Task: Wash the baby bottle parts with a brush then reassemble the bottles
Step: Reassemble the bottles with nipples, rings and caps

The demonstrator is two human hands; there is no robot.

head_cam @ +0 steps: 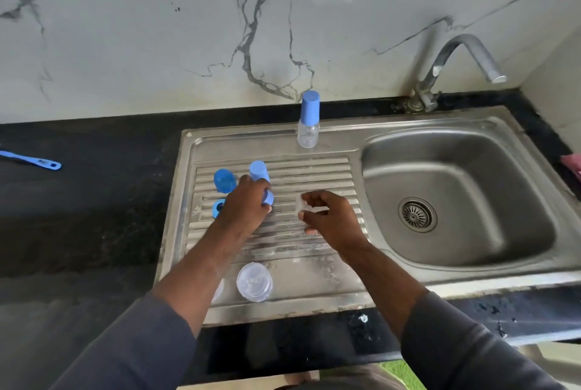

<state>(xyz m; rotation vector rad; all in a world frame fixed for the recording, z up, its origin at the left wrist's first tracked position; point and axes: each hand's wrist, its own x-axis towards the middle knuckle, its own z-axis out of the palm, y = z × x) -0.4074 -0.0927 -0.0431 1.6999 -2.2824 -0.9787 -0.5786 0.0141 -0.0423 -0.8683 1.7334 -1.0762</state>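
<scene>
Baby bottle parts sit on the ridged steel drainboard (314,176), where a clear bottle body (254,281) stands open-mouthed nearest the person, just beside the left forearm. Farther in, the left hand (248,202) curls its fingers round a blue collar (268,197) while the right hand (331,218) pinches a clear teat (305,206) between thumb and fingers, with a blue ring (218,208), a blue cap (224,180) and a second blue cap (259,169) close by on the left. Beyond, an assembled bottle (308,120) stands upright at the drainboard's back edge, a blue brush (31,160) lies on the black tabletop (94,201) far left, and the tap (456,53) arches over the basin (456,194).

Blue caps (225,180), steel sink (440,125), black counter (78,201), grey-veined white marble wall (157,28).
</scene>
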